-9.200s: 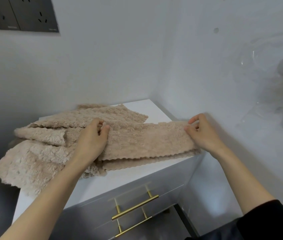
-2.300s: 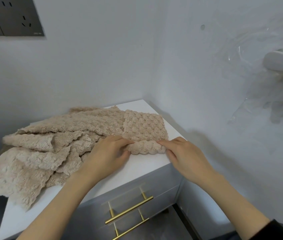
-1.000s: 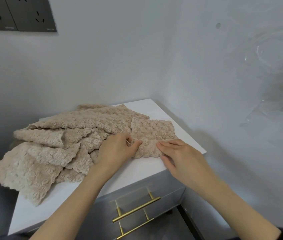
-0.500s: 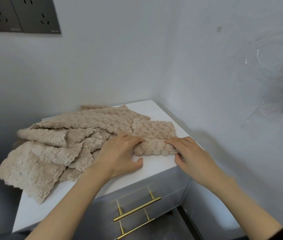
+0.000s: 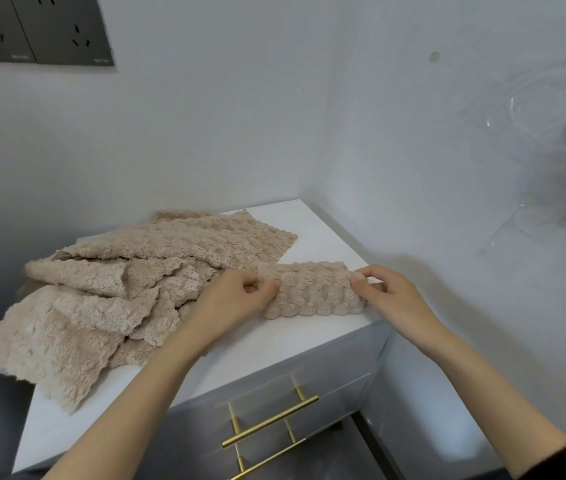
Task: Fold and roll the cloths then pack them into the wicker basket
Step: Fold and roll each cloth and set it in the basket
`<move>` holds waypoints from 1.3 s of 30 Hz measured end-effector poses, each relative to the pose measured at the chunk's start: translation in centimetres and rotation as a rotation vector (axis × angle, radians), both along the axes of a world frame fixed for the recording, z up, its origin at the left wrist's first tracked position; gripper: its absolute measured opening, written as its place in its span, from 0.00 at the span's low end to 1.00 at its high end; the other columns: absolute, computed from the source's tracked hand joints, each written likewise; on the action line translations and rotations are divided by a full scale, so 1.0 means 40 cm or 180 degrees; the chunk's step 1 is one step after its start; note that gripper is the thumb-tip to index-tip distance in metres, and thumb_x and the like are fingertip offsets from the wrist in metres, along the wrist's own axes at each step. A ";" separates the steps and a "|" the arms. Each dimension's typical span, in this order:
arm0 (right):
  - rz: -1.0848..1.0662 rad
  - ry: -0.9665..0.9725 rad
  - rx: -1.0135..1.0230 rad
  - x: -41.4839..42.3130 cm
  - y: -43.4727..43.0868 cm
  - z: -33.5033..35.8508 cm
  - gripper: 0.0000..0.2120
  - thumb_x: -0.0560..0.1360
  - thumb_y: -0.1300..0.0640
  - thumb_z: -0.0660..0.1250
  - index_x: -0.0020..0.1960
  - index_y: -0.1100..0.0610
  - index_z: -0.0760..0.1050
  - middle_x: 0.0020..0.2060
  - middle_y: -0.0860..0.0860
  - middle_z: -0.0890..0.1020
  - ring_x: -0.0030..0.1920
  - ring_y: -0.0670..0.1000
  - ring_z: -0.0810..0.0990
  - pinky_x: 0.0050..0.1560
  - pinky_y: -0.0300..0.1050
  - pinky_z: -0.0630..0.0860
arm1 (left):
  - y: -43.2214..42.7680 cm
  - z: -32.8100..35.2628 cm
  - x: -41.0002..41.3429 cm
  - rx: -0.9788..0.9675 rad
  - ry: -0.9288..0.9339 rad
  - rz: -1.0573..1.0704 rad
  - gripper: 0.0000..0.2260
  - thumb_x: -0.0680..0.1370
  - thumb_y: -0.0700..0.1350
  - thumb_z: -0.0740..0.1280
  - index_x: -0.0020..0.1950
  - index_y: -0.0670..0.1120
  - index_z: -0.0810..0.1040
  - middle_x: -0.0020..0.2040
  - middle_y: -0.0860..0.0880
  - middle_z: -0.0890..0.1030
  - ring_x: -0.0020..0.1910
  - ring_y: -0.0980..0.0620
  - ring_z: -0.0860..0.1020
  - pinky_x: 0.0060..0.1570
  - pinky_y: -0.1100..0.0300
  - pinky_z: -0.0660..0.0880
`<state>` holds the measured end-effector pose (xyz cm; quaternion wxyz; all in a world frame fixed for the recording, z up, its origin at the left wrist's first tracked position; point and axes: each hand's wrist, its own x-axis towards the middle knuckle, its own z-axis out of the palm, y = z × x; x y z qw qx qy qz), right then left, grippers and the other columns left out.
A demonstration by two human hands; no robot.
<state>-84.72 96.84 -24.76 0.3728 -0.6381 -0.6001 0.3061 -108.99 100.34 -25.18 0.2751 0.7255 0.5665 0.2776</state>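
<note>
White walls (image 5: 205,133) meeting in a corner, filling the upper and right frame. White-topped cabinet (image 5: 274,344), centre to lower centre, drawer fronts facing the viewer. Pile of beige cloths (image 5: 101,306), loose and crumpled, covering the left and rear of the cabinet top, one corner overhanging the left edge. Dark socket panel (image 5: 35,27), upper left of the frame, on the rear wall. Rolled cloth (image 5: 316,291), beige, ribbed texture, lying crosswise near the cabinet's front right corner, its left end touching the pile. Left hand (image 5: 233,299), fingers curled, thumb and fingertips pinching the roll's left end. Right hand (image 5: 392,299), fingers bent, pinching the roll's right end. Two brass handles (image 5: 271,426), lower centre, one above the other on the drawers. Small round mark (image 5: 434,56), upper right wall.
</note>
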 end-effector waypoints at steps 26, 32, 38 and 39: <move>0.0384 -0.2365 0.1583 -0.096 -0.065 -0.046 0.21 0.69 0.66 0.70 0.61 0.54 0.80 0.60 0.49 0.80 0.63 0.51 0.77 0.55 0.53 0.80 | -0.063 -0.011 0.028 0.1779 0.1000 -0.0239 0.09 0.77 0.43 0.64 0.50 0.49 0.83 0.46 0.55 0.83 0.50 0.51 0.75 0.52 0.53 0.70; 0.0491 -0.2412 0.1087 -0.058 -0.066 -0.040 0.25 0.75 0.52 0.62 0.72 0.45 0.67 0.70 0.39 0.68 0.72 0.41 0.62 0.66 0.35 0.62 | -0.068 -0.012 0.010 0.1585 0.1432 -0.0503 0.18 0.74 0.55 0.62 0.63 0.53 0.74 0.57 0.58 0.76 0.61 0.55 0.71 0.58 0.60 0.60; 0.0584 -0.2484 0.1397 -0.055 -0.045 -0.030 0.19 0.76 0.53 0.66 0.66 0.51 0.73 0.55 0.44 0.80 0.59 0.48 0.74 0.47 0.38 0.70 | -0.045 -0.004 0.001 0.1110 0.1069 -0.0576 0.15 0.78 0.50 0.64 0.63 0.49 0.74 0.57 0.52 0.78 0.58 0.52 0.73 0.57 0.57 0.69; 0.0613 -0.2339 0.1366 -0.054 -0.039 -0.026 0.18 0.76 0.53 0.65 0.66 0.49 0.72 0.50 0.40 0.78 0.55 0.46 0.73 0.43 0.37 0.68 | -0.040 -0.001 -0.003 0.0965 0.0906 -0.0621 0.13 0.78 0.49 0.63 0.60 0.48 0.76 0.54 0.51 0.79 0.55 0.51 0.75 0.55 0.54 0.71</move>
